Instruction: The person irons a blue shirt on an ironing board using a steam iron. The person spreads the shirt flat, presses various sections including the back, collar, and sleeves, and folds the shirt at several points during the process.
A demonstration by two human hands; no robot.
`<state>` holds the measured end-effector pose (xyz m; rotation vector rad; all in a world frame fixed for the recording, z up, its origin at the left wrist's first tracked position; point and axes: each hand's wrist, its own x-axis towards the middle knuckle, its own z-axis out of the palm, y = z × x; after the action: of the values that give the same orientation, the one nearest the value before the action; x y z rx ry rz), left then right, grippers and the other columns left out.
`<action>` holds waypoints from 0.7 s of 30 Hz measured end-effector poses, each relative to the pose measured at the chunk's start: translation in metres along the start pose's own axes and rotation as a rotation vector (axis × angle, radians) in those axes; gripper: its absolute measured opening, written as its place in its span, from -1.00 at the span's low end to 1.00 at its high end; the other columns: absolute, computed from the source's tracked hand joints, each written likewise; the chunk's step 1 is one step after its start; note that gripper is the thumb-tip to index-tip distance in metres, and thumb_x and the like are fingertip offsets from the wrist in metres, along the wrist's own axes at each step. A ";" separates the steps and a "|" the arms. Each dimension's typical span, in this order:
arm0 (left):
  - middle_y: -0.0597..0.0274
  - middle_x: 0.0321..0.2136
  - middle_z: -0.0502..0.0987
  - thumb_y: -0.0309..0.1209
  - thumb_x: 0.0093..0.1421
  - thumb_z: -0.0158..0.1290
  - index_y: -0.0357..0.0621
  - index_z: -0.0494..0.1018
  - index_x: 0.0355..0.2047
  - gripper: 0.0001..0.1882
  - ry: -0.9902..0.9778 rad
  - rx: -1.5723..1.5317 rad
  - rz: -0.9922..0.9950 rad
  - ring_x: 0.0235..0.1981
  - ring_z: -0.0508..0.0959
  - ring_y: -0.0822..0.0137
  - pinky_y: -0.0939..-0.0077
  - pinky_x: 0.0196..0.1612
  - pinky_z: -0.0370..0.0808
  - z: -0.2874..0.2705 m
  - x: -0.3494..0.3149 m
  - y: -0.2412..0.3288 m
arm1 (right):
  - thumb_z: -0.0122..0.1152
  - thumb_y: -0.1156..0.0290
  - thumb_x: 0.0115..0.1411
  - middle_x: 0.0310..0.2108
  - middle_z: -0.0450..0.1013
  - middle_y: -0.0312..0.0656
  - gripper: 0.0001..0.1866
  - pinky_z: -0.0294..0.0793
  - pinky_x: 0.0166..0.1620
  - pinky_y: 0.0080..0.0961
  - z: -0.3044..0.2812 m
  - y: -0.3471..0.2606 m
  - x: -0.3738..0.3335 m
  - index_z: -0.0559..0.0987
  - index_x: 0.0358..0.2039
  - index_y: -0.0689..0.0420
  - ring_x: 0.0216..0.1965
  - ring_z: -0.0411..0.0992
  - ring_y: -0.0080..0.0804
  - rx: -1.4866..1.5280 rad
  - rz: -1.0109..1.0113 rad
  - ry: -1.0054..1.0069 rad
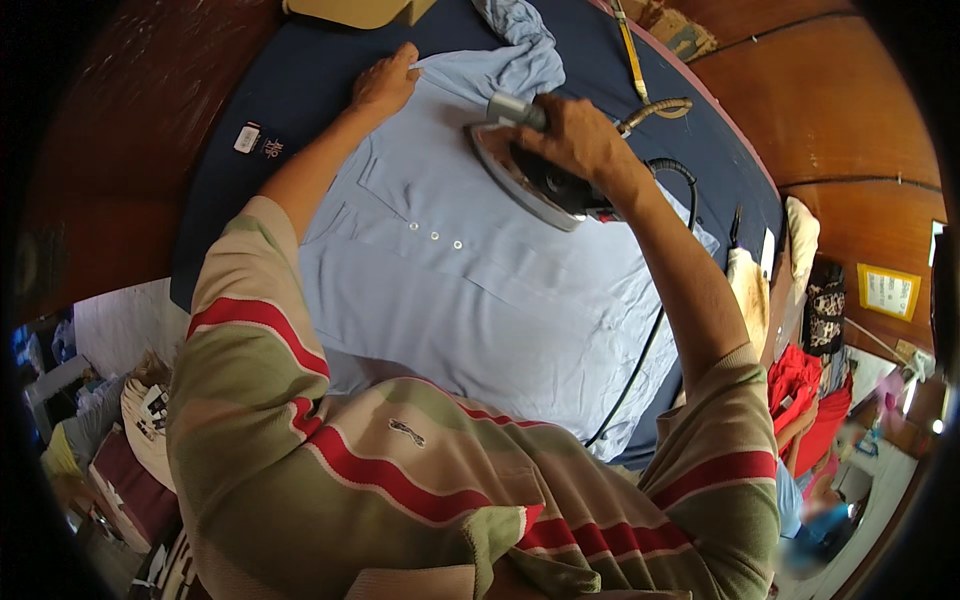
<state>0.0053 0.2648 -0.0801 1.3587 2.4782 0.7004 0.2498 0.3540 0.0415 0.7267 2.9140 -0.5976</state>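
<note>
A light blue garment (420, 285) with a placket of three white buttons (434, 236) lies spread over a dark navy ironing surface (290, 90). My right hand (580, 140) is wrapped round the handle of an iron (530, 180), whose soleplate rests on the garment to the right of the buttons. At the far left edge of the cloth, my left hand (386, 84) pinches the fabric near the shoulder. Beyond it, a sleeve (515, 45) lies crumpled. The fabric at the lower right looks wrinkled.
A black cord (640, 372) crosses the garment's right side. Behind the iron runs a braided hose (660, 108). A small dark box (247, 138) lies at the left, and a tan cardboard piece (360, 10) at the far edge. Another person's hand (797, 425) shows beside red cloth.
</note>
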 end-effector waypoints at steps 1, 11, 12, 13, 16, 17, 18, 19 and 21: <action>0.08 -0.33 0.53 -0.16 0.18 -0.07 -0.06 0.27 -0.25 -0.73 0.052 0.089 0.062 -0.24 0.51 0.04 0.09 -0.14 0.37 -0.001 -0.001 -0.005 | 0.18 -0.04 -0.02 -0.53 0.48 0.10 -0.47 0.47 -0.30 -0.24 0.001 -0.006 -0.003 0.50 -0.31 0.24 -0.42 0.49 0.02 -0.003 -0.049 -0.010; 0.09 -0.35 0.53 -0.08 0.22 -0.12 -0.10 0.35 -0.26 -0.66 0.199 0.361 0.203 -0.24 0.52 0.09 0.13 -0.12 0.34 -0.022 -0.014 -0.035 | 0.08 -0.11 0.08 -0.44 0.50 0.12 -0.37 0.47 -0.19 -0.31 0.007 -0.043 0.049 0.47 -0.18 0.29 -0.31 0.51 -0.06 -0.024 -0.104 -0.031; 0.11 -0.32 0.53 -0.08 0.22 -0.13 -0.09 0.37 -0.24 -0.65 0.190 0.340 0.127 -0.22 0.51 0.11 0.15 -0.10 0.33 -0.037 -0.022 -0.040 | 0.07 -0.13 0.08 -0.43 0.50 0.11 -0.35 0.47 -0.19 -0.31 0.005 -0.049 0.051 0.47 -0.16 0.29 -0.30 0.51 -0.06 -0.019 -0.142 -0.051; 0.13 -0.29 0.53 -0.07 0.22 -0.13 -0.09 0.38 -0.23 -0.65 0.176 0.316 0.057 -0.20 0.51 0.13 0.16 -0.09 0.32 -0.049 -0.034 -0.044 | 0.07 -0.15 0.08 -0.43 0.50 0.11 -0.33 0.47 -0.18 -0.31 0.004 -0.054 0.052 0.46 -0.15 0.30 -0.30 0.51 -0.06 -0.011 -0.172 -0.072; 0.21 -0.26 0.54 -0.11 0.20 -0.11 -0.05 0.42 -0.15 -0.65 0.369 0.212 0.013 -0.18 0.51 0.18 0.17 -0.04 0.29 -0.071 -0.094 -0.071 | 0.07 -0.17 0.07 -0.41 0.50 0.12 -0.30 0.46 -0.18 -0.30 0.002 -0.058 0.062 0.46 -0.14 0.30 -0.28 0.51 -0.06 -0.020 -0.255 -0.055; 0.23 -0.24 0.53 -0.13 0.19 -0.09 -0.03 0.42 -0.14 -0.66 0.339 0.198 -0.042 -0.16 0.50 0.20 0.16 -0.03 0.29 -0.075 -0.122 -0.081 | 0.07 -0.18 0.06 -0.41 0.50 0.13 -0.30 0.46 -0.18 -0.30 0.004 -0.063 0.065 0.46 -0.14 0.29 -0.28 0.51 -0.06 -0.024 -0.297 -0.041; 0.24 -0.23 0.52 -0.15 0.18 -0.06 -0.02 0.42 -0.13 -0.67 0.306 0.187 -0.105 -0.14 0.48 0.21 0.14 -0.02 0.28 -0.077 -0.149 -0.087 | 0.07 -0.16 0.07 -0.38 0.50 0.12 -0.32 0.46 -0.18 -0.31 -0.001 -0.081 0.068 0.46 -0.11 0.26 -0.27 0.51 -0.07 -0.026 -0.315 -0.100; 0.23 -0.22 0.51 -0.17 0.18 -0.05 -0.03 0.42 -0.13 -0.68 0.341 0.234 -0.118 -0.13 0.48 0.21 0.16 -0.04 0.29 -0.077 -0.167 -0.082 | 0.07 -0.15 0.08 -0.38 0.50 0.11 -0.34 0.46 -0.18 -0.31 0.004 -0.087 0.071 0.46 -0.11 0.25 -0.28 0.51 -0.08 -0.036 -0.347 -0.090; 0.22 -0.19 0.48 -0.21 0.17 -0.03 -0.04 0.41 -0.13 -0.69 0.410 0.331 -0.157 -0.10 0.46 0.22 0.19 -0.08 0.31 -0.075 -0.198 -0.070 | 0.06 -0.12 0.09 -0.37 0.51 0.10 -0.38 0.47 -0.19 -0.31 0.015 -0.098 0.088 0.47 -0.11 0.21 -0.28 0.51 -0.09 -0.053 -0.421 -0.079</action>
<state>0.0305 0.0445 -0.0572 1.1945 3.1024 0.6022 0.1259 0.3067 0.0477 0.0747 3.0061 -0.5597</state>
